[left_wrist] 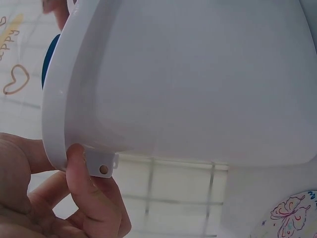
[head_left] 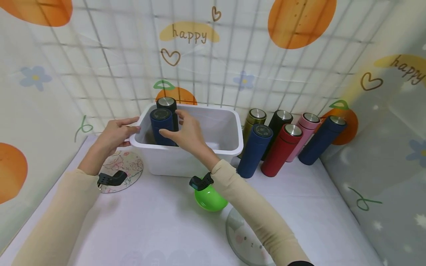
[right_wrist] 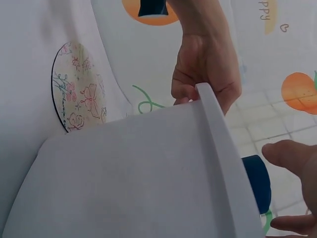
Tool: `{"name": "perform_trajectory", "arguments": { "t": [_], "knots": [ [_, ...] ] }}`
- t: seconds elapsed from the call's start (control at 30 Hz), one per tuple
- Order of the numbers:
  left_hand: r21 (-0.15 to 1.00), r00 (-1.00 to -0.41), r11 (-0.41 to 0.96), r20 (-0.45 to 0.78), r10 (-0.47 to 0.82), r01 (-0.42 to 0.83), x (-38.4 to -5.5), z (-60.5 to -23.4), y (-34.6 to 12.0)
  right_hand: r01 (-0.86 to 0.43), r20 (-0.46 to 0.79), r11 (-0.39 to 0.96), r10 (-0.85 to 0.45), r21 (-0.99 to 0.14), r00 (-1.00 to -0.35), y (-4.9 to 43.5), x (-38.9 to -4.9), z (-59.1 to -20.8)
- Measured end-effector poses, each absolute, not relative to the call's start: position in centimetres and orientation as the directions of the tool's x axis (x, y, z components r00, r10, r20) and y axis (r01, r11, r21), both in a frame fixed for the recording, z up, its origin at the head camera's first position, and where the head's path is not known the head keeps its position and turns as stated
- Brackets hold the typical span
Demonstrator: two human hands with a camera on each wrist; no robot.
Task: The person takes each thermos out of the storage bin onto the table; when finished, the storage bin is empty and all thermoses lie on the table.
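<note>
A white plastic bin (head_left: 176, 162) stands against the back curtain. My left hand (head_left: 114, 136) grips its left end; in the left wrist view the fingers (left_wrist: 81, 178) pinch the rim at a corner tab. Inside the bin's left end stand a navy blue thermos (head_left: 161, 125) and, behind it, a black thermos (head_left: 167, 103), their lower parts hidden by the front wall. My right hand (head_left: 189, 133) reaches over the front rim beside the blue thermos. Its thumb and fingers are spread, and the right wrist view shows a gap between them and the blue thermos (right_wrist: 257, 183).
Right of the bin stand several thermoses: gold (head_left: 255, 117), blue (head_left: 254, 151), black (head_left: 280, 122), red (head_left: 282, 149), pink (head_left: 306, 127) and navy (head_left: 323, 140). In front lie a green bowl (head_left: 210, 199), a floral round mat (head_left: 128, 168) and a grey round mat (head_left: 244, 242).
</note>
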State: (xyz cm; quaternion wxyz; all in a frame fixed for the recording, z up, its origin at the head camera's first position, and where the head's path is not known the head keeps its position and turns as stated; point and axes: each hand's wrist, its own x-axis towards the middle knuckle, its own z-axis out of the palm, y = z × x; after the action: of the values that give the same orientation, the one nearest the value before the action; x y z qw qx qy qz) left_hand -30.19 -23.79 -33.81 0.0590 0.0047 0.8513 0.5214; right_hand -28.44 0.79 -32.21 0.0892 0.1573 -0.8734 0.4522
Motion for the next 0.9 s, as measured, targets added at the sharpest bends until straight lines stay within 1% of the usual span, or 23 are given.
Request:
{"name": "perform_trajectory", "arguments": {
  "t": [0.2, 0.53, 0.9],
  "knots": [
    [0.886, -0.993, 0.460, -0.097, 0.069, -0.054, -30.1, -33.8, -23.8, -0.360, 0.310, 0.620, -0.191, -0.698, -0.931, -0.1, -29.0, -32.1],
    [0.884, -0.992, 0.464, -0.099, 0.075, -0.053, -30.2, -33.9, -23.8, -0.302, 0.300, 0.617, -0.111, -0.727, -0.948, -1.5, -29.9, -32.5],
    [0.891, -0.991, 0.449, -0.109, 0.081, -0.061, -30.3, -33.9, -23.9, -0.266, 0.325, 0.654, -0.031, -0.709, -0.945, -2.3, -30.4, -32.2]
  ]
}}
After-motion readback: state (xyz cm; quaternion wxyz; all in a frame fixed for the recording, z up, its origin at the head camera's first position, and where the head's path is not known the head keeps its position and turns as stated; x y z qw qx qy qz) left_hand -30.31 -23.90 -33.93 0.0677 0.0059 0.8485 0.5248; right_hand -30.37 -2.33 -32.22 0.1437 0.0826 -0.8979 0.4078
